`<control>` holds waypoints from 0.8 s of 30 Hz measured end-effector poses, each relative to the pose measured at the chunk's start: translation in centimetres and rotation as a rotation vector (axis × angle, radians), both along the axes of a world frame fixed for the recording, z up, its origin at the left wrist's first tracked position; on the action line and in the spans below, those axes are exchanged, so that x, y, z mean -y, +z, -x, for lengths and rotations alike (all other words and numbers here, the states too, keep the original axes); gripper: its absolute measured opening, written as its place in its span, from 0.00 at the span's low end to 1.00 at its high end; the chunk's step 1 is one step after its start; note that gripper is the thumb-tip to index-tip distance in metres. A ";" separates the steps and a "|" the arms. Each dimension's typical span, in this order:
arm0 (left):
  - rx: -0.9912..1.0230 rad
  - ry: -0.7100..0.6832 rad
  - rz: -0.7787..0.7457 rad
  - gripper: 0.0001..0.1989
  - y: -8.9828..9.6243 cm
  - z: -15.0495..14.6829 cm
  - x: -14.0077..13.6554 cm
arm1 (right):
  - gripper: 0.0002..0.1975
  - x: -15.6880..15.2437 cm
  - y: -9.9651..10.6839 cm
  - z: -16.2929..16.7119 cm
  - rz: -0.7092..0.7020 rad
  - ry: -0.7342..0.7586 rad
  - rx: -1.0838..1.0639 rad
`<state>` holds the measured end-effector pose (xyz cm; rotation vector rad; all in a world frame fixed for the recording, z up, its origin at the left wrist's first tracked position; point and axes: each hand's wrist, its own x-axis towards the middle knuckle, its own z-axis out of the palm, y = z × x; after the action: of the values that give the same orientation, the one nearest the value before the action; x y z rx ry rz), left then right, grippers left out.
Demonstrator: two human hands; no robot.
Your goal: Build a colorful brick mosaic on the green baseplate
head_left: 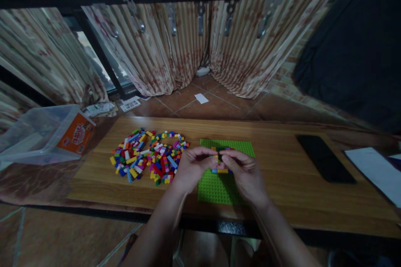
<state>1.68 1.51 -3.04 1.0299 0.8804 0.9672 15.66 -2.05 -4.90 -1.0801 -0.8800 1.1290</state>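
Note:
A green studded baseplate [216,194] lies on the wooden table, with several coloured toy bricks [223,171] on its middle, partly covered by my hands. My left hand [196,166] reaches in from the left, thumb and fingers pinched on a small yellow brick [216,157] above the plate. Facing it, my right hand [247,175] is closed in a pinch too, its fingertips almost meeting the left ones. A dark bit shows between the two hands, but what the right fingers hold is too small to tell.
Loose mixed bricks [163,160] lie heaped on the table's left. A clear plastic bin [37,133] with an orange label stands beyond the left end. Toward the right are a black phone-like slab [326,158] and white paper [376,173]. Curtains [175,49] hang behind.

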 end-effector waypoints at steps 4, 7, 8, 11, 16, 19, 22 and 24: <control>0.025 0.009 0.009 0.13 0.1 0.5 -0.2 | 0.09 -0.2 -0.1 -0.1 0.035 0.001 -0.152; -0.122 0.048 -0.105 0.11 -0.2 1.7 -1.0 | 0.10 -0.4 0.1 -0.4 0.057 0.035 -0.231; -0.214 0.082 -0.162 0.10 -0.3 2.3 -1.4 | 0.10 -0.4 0.2 -0.6 0.066 0.052 -0.247; -0.549 0.241 -0.340 0.09 -0.8 4.5 -2.8 | 0.10 -0.4 0.3 -1.2 0.105 0.091 -0.265; -1.090 0.434 -0.507 0.11 -0.8 8.1 -4.7 | 0.12 -0.4 0.2 -1.0 0.126 0.059 -0.080; -1.270 0.431 -0.522 0.13 -0.7 9.2 -5.3 | 0.13 -0.6 -0.1 0.5 0.081 0.057 0.147; -1.373 0.391 -0.510 0.15 -1.1 9.6 -5.7 | 0.11 -1.1 -0.6 2.4 -0.034 0.095 0.421; -1.400 0.361 -0.520 0.17 -1.6 9.7 -5.7 | 0.10 -1.6 -0.9 3.6 -0.107 0.112 0.629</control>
<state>-7.99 7.25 -4.67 2.1072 2.0633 0.6696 12.06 -0.44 -5.82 -1.3329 -1.4892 0.8203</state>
